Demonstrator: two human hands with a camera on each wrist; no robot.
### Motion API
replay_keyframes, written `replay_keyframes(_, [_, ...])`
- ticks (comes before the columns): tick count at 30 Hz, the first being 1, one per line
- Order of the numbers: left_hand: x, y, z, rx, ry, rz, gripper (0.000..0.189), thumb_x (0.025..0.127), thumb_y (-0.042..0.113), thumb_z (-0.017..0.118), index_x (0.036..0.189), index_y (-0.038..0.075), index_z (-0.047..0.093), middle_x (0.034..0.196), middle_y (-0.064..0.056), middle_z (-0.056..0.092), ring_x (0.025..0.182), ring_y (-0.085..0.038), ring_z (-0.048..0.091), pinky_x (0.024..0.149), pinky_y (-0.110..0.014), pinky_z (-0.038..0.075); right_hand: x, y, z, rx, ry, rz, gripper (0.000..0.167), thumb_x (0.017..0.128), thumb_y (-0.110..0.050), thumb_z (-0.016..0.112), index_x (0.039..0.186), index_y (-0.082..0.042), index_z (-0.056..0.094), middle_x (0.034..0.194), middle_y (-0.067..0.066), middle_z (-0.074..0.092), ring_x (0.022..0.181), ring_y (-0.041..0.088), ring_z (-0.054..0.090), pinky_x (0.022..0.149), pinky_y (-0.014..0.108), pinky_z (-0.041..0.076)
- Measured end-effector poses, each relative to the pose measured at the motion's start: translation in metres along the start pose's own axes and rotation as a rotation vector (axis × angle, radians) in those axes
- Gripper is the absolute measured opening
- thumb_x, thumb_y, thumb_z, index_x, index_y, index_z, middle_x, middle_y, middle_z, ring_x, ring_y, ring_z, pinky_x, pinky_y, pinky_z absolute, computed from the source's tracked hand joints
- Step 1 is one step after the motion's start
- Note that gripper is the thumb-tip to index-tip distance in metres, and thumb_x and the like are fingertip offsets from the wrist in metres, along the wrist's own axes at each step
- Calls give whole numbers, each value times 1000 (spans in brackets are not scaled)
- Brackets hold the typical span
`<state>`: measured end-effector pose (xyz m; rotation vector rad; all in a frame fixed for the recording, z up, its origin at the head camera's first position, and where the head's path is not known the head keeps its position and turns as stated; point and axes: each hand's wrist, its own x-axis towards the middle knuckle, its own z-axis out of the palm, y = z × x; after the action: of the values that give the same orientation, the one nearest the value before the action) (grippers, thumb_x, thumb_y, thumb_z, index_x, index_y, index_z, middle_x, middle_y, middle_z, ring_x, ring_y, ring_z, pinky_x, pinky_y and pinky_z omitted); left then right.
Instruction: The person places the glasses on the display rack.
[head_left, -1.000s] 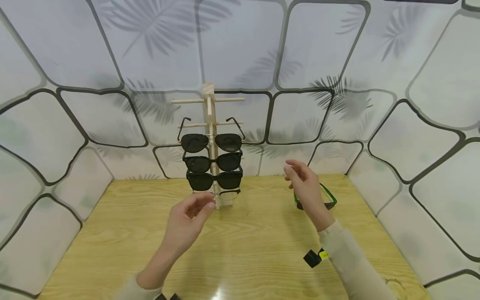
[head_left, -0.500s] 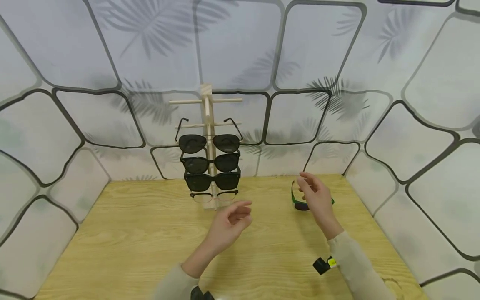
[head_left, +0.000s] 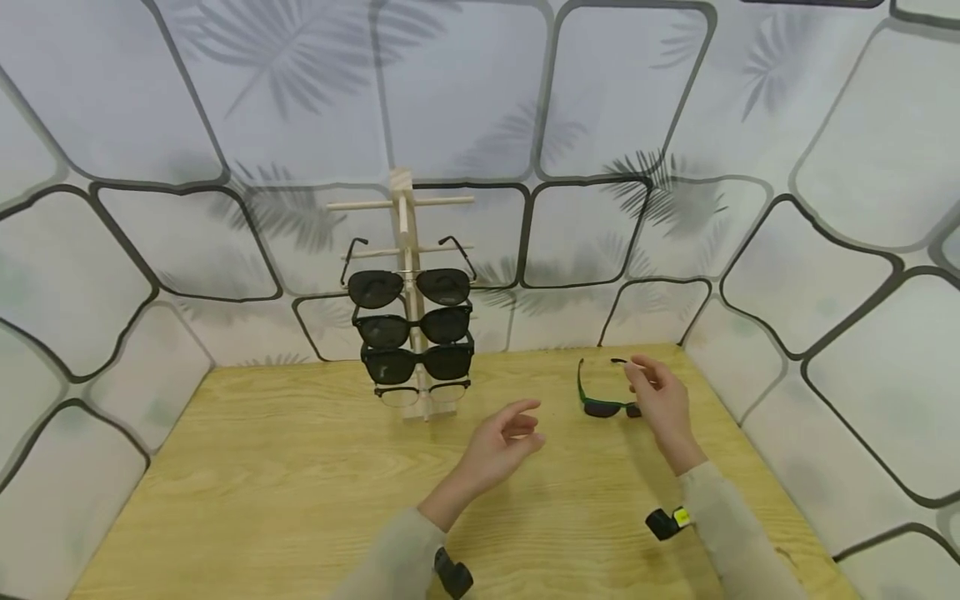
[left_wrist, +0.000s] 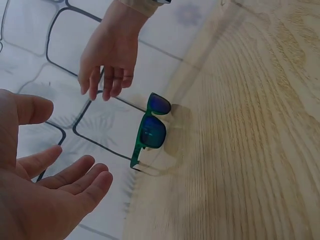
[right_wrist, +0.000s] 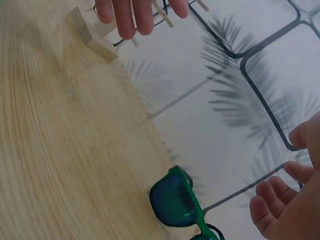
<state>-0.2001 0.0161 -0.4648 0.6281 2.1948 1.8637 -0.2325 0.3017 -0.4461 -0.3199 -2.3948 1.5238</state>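
Green-framed sunglasses (head_left: 602,408) with dark lenses lie on the table at the right, temples unfolded toward the back wall. My right hand (head_left: 663,408) hovers over their right side and hides part of it; its fingers are loosely bent around nothing. In the right wrist view the sunglasses (right_wrist: 175,200) are apart from the fingers. My left hand (head_left: 498,446) floats above the table, left of the sunglasses, with relaxed, empty fingers. In the left wrist view, a gap separates the left hand (left_wrist: 60,185) from the sunglasses (left_wrist: 152,131).
A wooden display stand (head_left: 402,225) holds aviator sunglasses (head_left: 375,289), two black sunglasses (head_left: 442,325) below and clear-lens eyeglasses (head_left: 397,397) at the bottom. Bare pegs (head_left: 360,205) stick out near its top. Patterned walls (head_left: 465,83) enclose the wooden table (head_left: 262,500).
My left hand has moved right, away from the stand toward the green sunglasses. My right hand has shifted right and slightly down, uncovering more of them. The view has turned slightly right.
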Motion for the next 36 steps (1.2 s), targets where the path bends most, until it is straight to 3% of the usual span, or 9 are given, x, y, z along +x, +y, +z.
replay_keyframes(3, [9,-1,7,25,-16,-25,50,104,26,67,153,21,56,140,-16,65,133,-39,62,103,-52,56,2,4,-5,-24,11,22,54,108,-44,58,149,-9,59,123,6,68,89,-3,62,75,21,57])
replay_keyframes(6, [20,-1,13,50,-34,-41,51,104,28,66,154,24,55,141,-13,64,134,-36,61,106,-52,55,4,9,-8,-50,15,39,55,108,-45,57,150,-8,58,129,13,67,91,1,63,73,19,55])
replay_keyframes(10, [33,-3,19,77,-43,-60,53,104,30,66,156,26,52,144,-14,63,136,-35,60,109,-52,53,8,15,-12,-74,25,52,55,109,-44,55,150,-7,57,139,22,63,89,-3,61,72,14,51])
replay_keyframes(16, [50,-15,29,125,-39,-94,55,103,32,66,156,25,52,147,-19,60,137,-35,59,109,-53,53,12,27,-17,-89,36,85,53,109,-40,55,150,-8,57,143,22,62,82,-11,57,72,12,50])
replay_keyframes(21, [61,-25,37,142,-20,-106,55,102,32,66,155,23,53,146,-19,61,136,-36,60,109,-53,53,13,34,-22,-110,31,108,56,109,-42,54,152,-8,54,145,21,59,91,1,58,71,14,50])
replay_keyframes(26, [74,-32,51,98,-7,-111,56,104,33,65,156,21,52,146,-19,61,135,-37,60,110,-54,52,15,44,-27,-142,31,116,57,109,-41,54,153,-6,53,144,22,57,106,19,58,72,17,48])
replay_keyframes(31, [84,-34,64,108,-6,-132,61,103,39,67,158,21,49,149,-21,58,138,-38,58,110,-55,51,19,55,-28,-174,-13,121,60,109,-43,51,155,-4,49,145,26,55,120,35,58,74,24,48])
replay_keyframes(36, [92,-35,71,148,-14,-151,64,103,38,67,161,21,45,155,-19,55,143,-38,53,113,-56,49,22,60,-25,-190,-23,122,59,109,-41,53,155,-4,49,145,28,55,121,38,58,76,26,48])
